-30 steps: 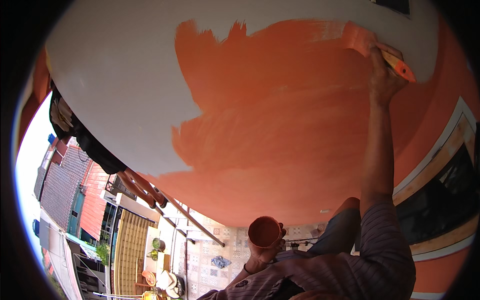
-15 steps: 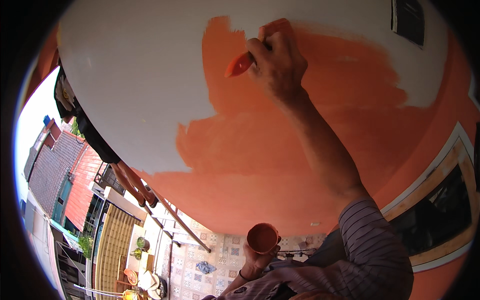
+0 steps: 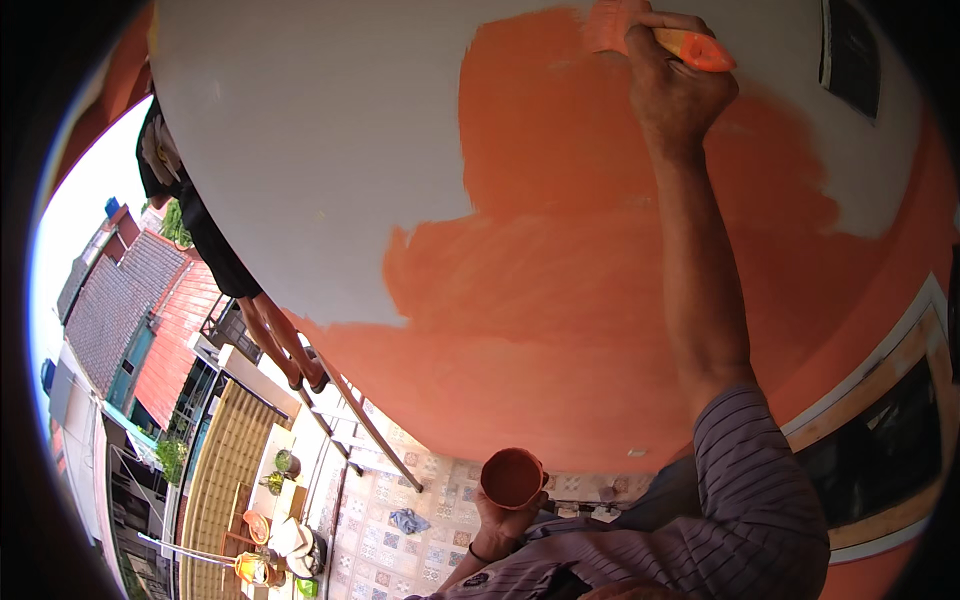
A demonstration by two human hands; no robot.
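Head view: hazards, as judged: drips from the flat paintbrush with yellow wooden, orange-ended handle (image 3: 697, 48), if overloaded; spillage onto the patterned tile floor (image 3: 385, 545), should the round, open, terracotta-coloured cup (image 3: 512, 478) tip; streaking, if pressure is uneven. Right hand (image 3: 683, 103): raised, fingers closed around the paintbrush, its bristles apparently touching the upper margin of the matte orange paint (image 3: 555, 130) on the pale grey wall (image 3: 330, 130). Left hand (image 3: 503, 525): low, before the torso, curled about the cup; fingers partly hidden, exact spread cannot be told.
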